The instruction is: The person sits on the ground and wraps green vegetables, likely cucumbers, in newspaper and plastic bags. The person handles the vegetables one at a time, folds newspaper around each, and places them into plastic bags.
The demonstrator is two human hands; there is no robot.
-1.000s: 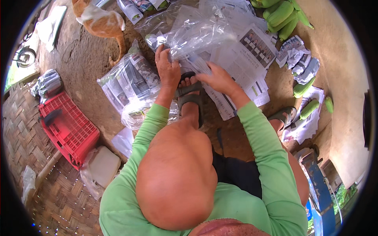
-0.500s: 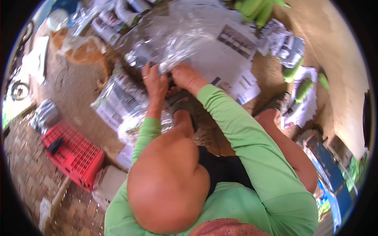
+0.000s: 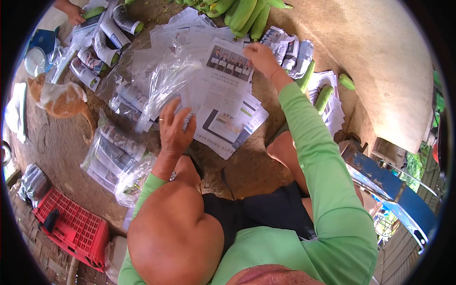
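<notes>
My left hand (image 3: 175, 127) is open, its fingers spread above the ground beside a crumpled clear plastic bag (image 3: 166, 83) and the near left edge of a newspaper sheet (image 3: 221, 92). The sheet lies flat on a loose pile of papers. At the sheet's far right corner is my right hand (image 3: 262, 59), its fingers bent in together. What they grip, if anything, is hidden. Just right of it lie several newspaper-wrapped rolls (image 3: 301, 57). Beyond, long green gourds (image 3: 243, 16) lie heaped. Another clear bag (image 3: 116, 156) with newspaper rolls inside rests left of my left hand.
An orange and white cat (image 3: 61, 97) is at the left. Another person's hand (image 3: 75, 14) touches a green gourd (image 3: 94, 13) at the far left, near more wrapped rolls (image 3: 102, 47). A red crate (image 3: 71, 228) sits near left. Loose gourds (image 3: 324, 99) lie on paper at right.
Both hands were together at the plastic bag. They have since parted, the left drawing back from the bag and the right moving to the newspaper's far right corner. The view has shifted.
</notes>
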